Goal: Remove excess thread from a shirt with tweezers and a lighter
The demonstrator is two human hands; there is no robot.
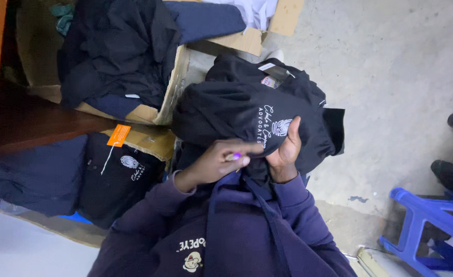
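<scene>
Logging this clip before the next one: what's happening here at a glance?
A person in a purple hoodie holds a folded black garment with white print close to the chest. The right hand grips its lower edge from beneath, while the left hand pinches the fabric beside it. To the left, an open cardboard box holds more dark clothes, and another black garment with an orange tag lies below it. A blue plastic stool stands on the concrete floor at lower right.

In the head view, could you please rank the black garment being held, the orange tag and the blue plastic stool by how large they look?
1. black garment, clearly largest.
2. blue plastic stool, partly cut off by the frame.
3. orange tag, smallest.
</scene>
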